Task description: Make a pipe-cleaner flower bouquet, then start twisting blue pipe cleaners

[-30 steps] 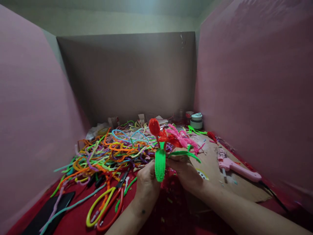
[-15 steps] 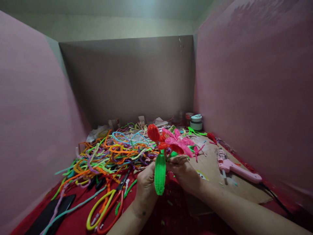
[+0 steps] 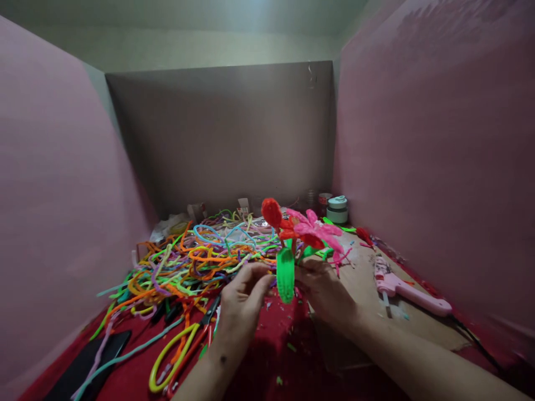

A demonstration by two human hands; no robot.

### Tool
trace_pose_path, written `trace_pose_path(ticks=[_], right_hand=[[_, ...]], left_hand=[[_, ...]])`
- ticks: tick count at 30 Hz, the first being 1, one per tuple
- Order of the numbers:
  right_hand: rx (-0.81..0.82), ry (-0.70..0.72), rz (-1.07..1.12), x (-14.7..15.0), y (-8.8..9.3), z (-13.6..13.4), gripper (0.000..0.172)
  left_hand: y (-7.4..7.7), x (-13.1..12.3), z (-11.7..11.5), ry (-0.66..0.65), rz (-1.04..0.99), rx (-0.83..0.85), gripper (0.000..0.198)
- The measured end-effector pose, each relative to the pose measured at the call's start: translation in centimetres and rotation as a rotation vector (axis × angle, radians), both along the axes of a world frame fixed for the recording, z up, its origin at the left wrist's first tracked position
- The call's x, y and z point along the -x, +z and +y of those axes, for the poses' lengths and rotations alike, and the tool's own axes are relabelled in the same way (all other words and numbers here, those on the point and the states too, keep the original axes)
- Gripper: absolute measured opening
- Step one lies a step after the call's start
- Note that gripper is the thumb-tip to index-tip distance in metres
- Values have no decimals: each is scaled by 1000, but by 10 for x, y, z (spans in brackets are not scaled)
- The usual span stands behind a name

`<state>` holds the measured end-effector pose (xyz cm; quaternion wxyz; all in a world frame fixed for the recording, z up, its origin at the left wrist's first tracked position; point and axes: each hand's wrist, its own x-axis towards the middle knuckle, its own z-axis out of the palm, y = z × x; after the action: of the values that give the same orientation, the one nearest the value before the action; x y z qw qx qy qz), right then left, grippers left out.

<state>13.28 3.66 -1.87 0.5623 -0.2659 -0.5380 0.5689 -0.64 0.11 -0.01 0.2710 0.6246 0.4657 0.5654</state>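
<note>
My right hand point(image 3: 328, 292) is closed around the stems of a pipe-cleaner flower bouquet, which stands upright over the table. It has a red bud point(image 3: 271, 213), red petals, a pink flower point(image 3: 320, 227) and green leaves; one broad green leaf point(image 3: 285, 275) hangs down toward me. Just left of that leaf is my left hand point(image 3: 244, 301), apart from the bouquet. Its fingers are bent, with a small gap between thumb and forefinger, and nothing shows in them. The right fingertips and the lower stems are hidden.
A tangled heap of coloured pipe cleaners point(image 3: 200, 262) covers the left and back of the table. Scissors point(image 3: 178, 351) and a black flat object point(image 3: 90, 365) lie at front left. On the right, a pink glue gun point(image 3: 412, 292) rests on cardboard point(image 3: 363, 334); a lidded jar point(image 3: 336, 210) stands behind.
My left hand has come off the bouquet and moved slightly left, its thumb and forefinger parting. The bouquet, in my right hand, has shifted a little right and up.
</note>
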Motion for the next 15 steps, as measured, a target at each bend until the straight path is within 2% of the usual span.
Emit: trace_pose_path(ticks=[3, 6, 10, 15], right_hand=[[70, 191, 65, 0, -4, -3, 15], [151, 321, 67, 1, -7, -8, 17], [225, 376, 107, 2, -7, -13, 16], [305, 419, 109, -2, -6, -15, 18]], left_hand=[[14, 0, 0, -53, -341, 120, 20], [20, 0, -1, -159, -516, 198, 21], [18, 6, 1, -255, -559, 254, 18], [10, 18, 6, -316, -471, 240, 11]])
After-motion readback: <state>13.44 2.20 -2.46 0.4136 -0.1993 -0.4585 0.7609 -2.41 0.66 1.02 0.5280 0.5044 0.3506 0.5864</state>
